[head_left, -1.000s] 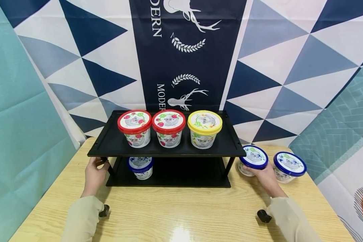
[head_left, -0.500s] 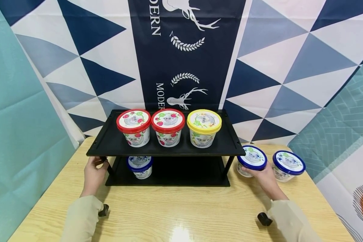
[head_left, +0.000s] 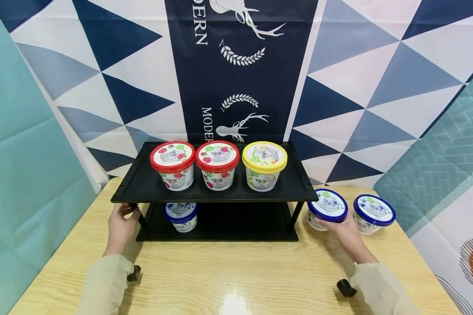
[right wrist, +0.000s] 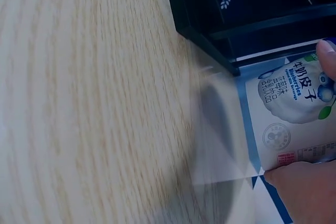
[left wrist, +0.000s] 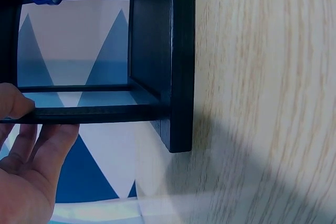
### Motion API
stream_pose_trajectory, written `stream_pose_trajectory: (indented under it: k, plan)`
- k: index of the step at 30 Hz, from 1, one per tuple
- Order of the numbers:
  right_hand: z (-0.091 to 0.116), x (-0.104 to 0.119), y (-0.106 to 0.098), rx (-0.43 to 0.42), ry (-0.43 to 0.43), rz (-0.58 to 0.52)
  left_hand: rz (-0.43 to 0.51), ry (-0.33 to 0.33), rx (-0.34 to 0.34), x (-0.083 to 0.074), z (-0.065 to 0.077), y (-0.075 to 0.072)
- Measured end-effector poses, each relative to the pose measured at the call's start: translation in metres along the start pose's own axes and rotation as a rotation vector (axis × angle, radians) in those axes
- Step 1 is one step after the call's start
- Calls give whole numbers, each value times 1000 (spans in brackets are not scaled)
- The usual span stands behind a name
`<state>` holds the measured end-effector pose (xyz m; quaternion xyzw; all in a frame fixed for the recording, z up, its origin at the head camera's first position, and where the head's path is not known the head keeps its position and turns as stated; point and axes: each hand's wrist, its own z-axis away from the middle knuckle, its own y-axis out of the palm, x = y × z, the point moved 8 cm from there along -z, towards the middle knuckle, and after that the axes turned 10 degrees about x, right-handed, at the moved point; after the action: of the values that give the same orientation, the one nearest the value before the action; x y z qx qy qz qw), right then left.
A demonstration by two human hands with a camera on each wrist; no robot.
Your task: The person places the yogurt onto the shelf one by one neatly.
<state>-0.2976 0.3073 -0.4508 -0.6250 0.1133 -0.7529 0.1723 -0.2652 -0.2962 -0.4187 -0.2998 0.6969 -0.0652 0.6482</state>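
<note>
A black two-tier rack [head_left: 307, 189] stands on the wooden table. My left hand [head_left: 119, 229] pinches its left front leg [left wrist: 100, 114] between thumb and fingers, just under the upper shelf. To the right of the rack, my right hand [head_left: 347, 236] grips a blue-lidded tub of blueberry milk drink [head_left: 328, 204]; the right wrist view shows thumb and fingers on either side of its printed wall [right wrist: 294, 129]. Whether the tub's base touches the table cannot be told. A second blue-lidded tub [head_left: 374, 211] stands right beside that hand.
Two red-lidded tubs [head_left: 173, 157] and a yellow-lidded tub [head_left: 264, 158] stand in a row on the upper shelf. Another blue-lidded tub [head_left: 181, 211] sits at the left of the lower shelf. A patterned cloth [head_left: 236, 74] hangs behind; the wooden table [head_left: 220, 275] extends in front.
The whole head view shifts slightly left and up. Both hands keep their hold, on the rack leg and on the tub, with no other visible movement.
</note>
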Motion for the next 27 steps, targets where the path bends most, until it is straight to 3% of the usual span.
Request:
stream_pose_trajectory:
  k: [20,27]
  plan:
    - [16,5,3,59,-98,-15,-18,-10,-3,2,-1,0]
    - [20,2,5,93,-84,-21,-16,-19,-2,0,0,0]
